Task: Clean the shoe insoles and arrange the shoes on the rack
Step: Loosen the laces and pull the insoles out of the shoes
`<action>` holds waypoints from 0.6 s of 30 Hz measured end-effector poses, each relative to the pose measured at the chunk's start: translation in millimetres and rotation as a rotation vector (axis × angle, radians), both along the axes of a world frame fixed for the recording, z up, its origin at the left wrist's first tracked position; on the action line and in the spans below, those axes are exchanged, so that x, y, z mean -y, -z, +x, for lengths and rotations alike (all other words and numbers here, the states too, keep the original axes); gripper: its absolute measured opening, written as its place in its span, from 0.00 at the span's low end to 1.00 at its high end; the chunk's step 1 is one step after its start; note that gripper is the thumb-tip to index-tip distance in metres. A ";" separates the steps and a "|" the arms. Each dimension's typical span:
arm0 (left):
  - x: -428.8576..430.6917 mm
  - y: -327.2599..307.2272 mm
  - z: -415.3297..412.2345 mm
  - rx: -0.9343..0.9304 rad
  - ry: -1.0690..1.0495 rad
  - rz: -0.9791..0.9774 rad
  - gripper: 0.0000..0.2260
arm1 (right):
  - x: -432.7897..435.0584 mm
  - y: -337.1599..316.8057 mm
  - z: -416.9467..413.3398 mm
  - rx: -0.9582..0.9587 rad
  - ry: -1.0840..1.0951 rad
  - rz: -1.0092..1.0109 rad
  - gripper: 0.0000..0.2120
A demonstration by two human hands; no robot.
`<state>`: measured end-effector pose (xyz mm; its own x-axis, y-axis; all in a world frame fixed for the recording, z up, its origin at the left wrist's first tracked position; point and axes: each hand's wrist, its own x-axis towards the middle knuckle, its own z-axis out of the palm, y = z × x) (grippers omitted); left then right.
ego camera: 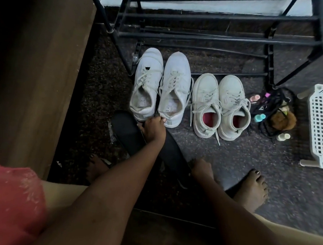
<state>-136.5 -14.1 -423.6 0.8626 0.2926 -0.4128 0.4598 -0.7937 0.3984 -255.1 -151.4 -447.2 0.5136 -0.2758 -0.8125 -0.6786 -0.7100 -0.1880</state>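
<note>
Mid-frame, our left hand (153, 128) curls on a white sneaker (174, 93) heel. Lower right, our right hand (201, 168) grips a black insole (174, 156).

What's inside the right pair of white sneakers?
A pink insole shows through the heel opening of each shoe in the right pair of sneakers. The insoles' front parts are covered by the laced uppers, so they cannot be seen.

Insole (126, 128) partly hidden by left arm (116, 176); basket (321, 127) cut off.

Dark speckled carpet (220, 153) lies beside a wooden cabinet (38, 69).
</note>
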 end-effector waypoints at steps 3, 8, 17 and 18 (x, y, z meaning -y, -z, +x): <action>-5.6 -2.8 3.0 -0.008 0.012 -0.020 0.13 | -4.1 3.5 -4.7 0.001 -0.085 0.012 0.16; -6.4 -8.2 -4.5 0.113 -0.027 -0.124 0.09 | -6.3 -0.4 -6.8 -0.039 -0.197 0.055 0.17; 43.4 -54.6 9.8 0.362 0.057 -0.077 0.11 | 43.1 -69.0 73.8 0.299 0.321 -0.103 0.13; 52.5 -56.5 16.0 0.355 0.117 -0.115 0.11 | 50.7 -76.7 87.9 0.333 0.368 -0.103 0.13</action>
